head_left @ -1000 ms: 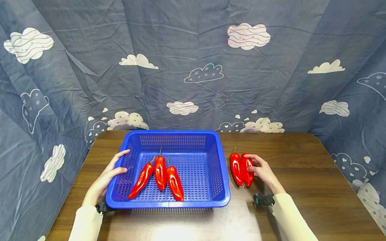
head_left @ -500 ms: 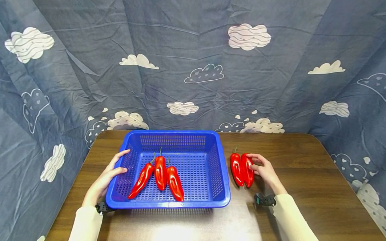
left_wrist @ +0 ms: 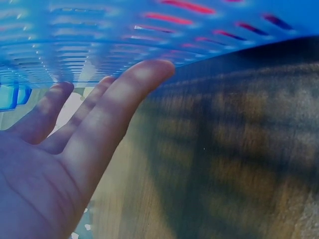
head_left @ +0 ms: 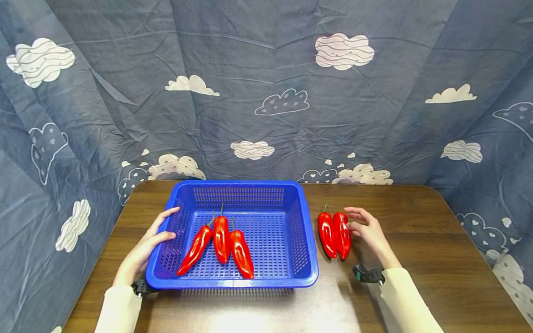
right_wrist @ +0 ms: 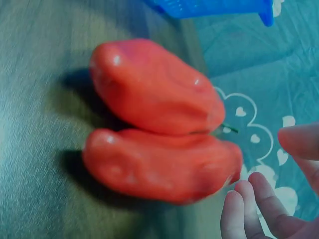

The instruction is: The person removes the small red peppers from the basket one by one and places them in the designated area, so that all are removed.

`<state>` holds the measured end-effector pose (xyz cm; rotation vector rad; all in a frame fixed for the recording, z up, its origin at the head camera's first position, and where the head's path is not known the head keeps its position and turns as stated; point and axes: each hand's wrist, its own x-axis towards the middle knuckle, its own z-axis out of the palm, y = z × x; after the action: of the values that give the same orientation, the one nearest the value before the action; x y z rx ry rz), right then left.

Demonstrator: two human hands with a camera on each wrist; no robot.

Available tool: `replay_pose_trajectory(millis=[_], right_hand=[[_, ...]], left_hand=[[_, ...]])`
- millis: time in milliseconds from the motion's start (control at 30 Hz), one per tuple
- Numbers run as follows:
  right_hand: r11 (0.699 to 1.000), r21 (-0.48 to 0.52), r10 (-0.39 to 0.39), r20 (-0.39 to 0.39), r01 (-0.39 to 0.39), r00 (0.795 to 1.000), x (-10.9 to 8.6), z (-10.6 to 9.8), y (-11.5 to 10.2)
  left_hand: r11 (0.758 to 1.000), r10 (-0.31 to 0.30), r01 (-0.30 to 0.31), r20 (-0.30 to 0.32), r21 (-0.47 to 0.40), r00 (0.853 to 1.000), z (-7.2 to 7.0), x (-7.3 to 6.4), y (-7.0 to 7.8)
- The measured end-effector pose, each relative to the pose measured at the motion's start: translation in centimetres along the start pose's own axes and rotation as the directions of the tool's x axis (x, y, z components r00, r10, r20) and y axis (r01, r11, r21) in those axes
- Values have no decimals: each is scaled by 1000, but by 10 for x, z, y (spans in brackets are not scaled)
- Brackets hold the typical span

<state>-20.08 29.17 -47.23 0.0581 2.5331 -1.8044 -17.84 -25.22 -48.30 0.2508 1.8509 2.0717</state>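
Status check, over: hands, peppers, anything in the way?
Left hand on left side of basket. Right hand empty, beside two peppers on table. Three more peppers in basket. No obstruction seen between right hand and nearest pepper.

Long cream fabric sleeves (head_left: 113, 320) meet black wrist straps (head_left: 367, 275), the right showing a teal patch; bare hands (head_left: 146, 245).
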Motion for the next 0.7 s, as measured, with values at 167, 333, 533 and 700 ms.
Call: replay_pose_trajectory(millis=[167, 333, 533, 700], right_hand=[[998, 65, -8, 11, 7, 1000, -1, 3, -7], [997, 78, -6, 21, 5, 1000, -1, 7, -14], [998, 64, -5, 37, 3, 999, -2, 12, -25], [997, 71, -21, 61, 17, 998, -3, 17, -34]], left_hand=[[1000, 8, -8, 3, -5, 1000, 0, 0, -1], [1000, 13, -13, 4, -1, 1000, -1, 0, -2], [1000, 9, -9, -1, 11, 1000, -1, 0, -1], [1000, 3, -3, -2, 2, 1000, 0, 0, 0]])
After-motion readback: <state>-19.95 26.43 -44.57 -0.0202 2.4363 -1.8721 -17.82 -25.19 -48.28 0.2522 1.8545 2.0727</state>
